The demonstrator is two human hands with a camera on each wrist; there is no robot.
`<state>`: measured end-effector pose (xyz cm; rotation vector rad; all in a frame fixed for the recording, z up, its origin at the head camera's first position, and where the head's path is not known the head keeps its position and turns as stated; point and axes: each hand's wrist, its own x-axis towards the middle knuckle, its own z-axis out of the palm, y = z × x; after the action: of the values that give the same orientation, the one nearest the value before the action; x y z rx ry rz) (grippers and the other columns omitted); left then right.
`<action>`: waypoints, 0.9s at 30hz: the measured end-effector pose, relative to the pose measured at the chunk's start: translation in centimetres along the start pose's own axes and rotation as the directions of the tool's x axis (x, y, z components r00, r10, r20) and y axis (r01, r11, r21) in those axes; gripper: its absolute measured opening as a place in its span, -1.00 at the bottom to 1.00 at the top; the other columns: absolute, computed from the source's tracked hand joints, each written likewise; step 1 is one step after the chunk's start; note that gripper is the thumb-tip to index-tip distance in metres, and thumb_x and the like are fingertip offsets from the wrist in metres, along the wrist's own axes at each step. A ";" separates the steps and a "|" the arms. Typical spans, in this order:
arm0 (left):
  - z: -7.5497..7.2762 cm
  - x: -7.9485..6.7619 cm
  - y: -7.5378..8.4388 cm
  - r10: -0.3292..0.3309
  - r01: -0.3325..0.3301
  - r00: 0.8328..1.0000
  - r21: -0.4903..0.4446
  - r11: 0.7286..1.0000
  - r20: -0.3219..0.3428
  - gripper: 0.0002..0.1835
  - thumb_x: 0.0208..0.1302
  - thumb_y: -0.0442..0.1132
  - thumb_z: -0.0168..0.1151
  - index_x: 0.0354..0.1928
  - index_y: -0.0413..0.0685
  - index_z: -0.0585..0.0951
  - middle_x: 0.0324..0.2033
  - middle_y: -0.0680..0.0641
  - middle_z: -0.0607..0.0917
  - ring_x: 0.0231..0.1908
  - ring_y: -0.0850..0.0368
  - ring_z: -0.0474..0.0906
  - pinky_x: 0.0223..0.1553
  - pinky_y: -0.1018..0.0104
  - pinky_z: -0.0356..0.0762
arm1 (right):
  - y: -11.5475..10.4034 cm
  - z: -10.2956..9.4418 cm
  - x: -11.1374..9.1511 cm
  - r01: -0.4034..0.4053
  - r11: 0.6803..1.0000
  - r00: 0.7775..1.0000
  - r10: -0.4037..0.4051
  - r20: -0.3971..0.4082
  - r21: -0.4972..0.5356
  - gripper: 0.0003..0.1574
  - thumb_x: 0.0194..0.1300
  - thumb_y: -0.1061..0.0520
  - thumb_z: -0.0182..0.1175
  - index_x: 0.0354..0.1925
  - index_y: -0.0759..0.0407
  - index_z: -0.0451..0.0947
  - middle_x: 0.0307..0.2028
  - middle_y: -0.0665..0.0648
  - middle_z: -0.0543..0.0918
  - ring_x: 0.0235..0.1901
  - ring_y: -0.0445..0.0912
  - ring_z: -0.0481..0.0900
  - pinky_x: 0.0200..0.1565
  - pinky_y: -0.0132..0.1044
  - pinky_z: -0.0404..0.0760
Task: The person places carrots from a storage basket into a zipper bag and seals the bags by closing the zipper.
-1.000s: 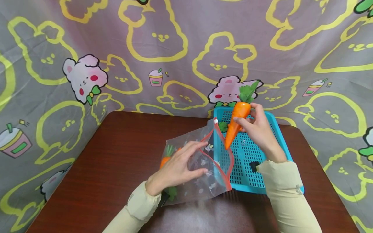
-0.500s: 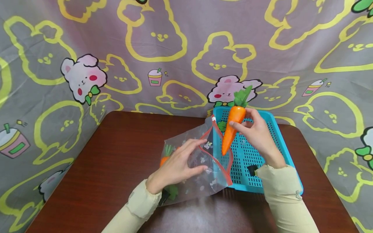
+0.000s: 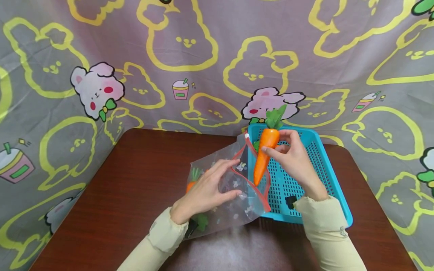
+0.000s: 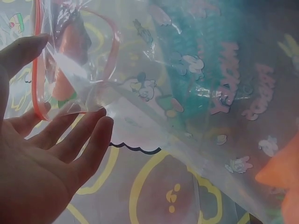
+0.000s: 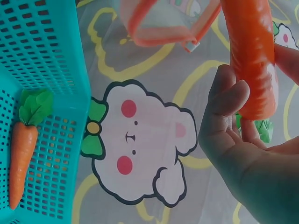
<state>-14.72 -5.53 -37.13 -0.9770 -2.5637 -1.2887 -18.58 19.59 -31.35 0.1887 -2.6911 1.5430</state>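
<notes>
My right hand pinches an orange toy carrot near its thick end, with green leaves up and the tip slanting down to the left. The tip is at the mouth of a clear zip bag whose red zip edge gapes apart. Thumb and fingers spread, my left hand touches the bag by its mouth. Inside the bag, partly covered by that hand, are an orange piece and green leaves. Another carrot lies in the blue basket, in the right wrist view.
The blue perforated basket stands at the right of the brown table, behind the bag's mouth. A small black object shows beside the right cuff. A patterned cloth hangs behind and at the sides.
My right hand has brought the carrot left and down, its tip now nearer the bag's mouth. The left hand stays almost where it was.
</notes>
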 end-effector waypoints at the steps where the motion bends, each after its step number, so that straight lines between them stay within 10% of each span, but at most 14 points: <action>1: 0.0 0.0 0.0 -0.002 0.002 1.000 -0.001 1.000 -0.002 -0.17 0.06 -0.10 0.48 0.37 0.04 0.32 0.22 0.02 0.46 0.13 0.12 0.46 0.16 0.14 0.52 | 0.0 0.1 0.0 0.004 1.000 1.000 -0.004 0.000 -0.005 -0.12 0.26 -0.16 0.26 0.29 0.19 0.07 0.15 0.23 0.38 -0.20 -0.11 0.62 -0.17 -0.36 0.61; 27: -0.2 0.2 -0.2 -0.012 0.012 1.000 0.003 1.000 -0.022 -0.18 0.10 -0.03 0.44 0.38 0.06 0.28 0.22 -0.03 0.46 0.16 0.10 0.44 0.15 0.13 0.51 | 0.2 1.8 -0.8 0.052 0.986 0.999 -0.051 0.015 -0.161 -0.15 0.14 -0.17 0.37 0.17 0.23 0.22 0.00 0.23 0.51 -0.29 0.03 0.49 -0.46 -0.29 0.56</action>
<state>-15.03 -5.70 -37.07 -0.9431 -2.5578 -1.2909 -17.75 18.19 -32.52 0.2592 -2.7788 1.3068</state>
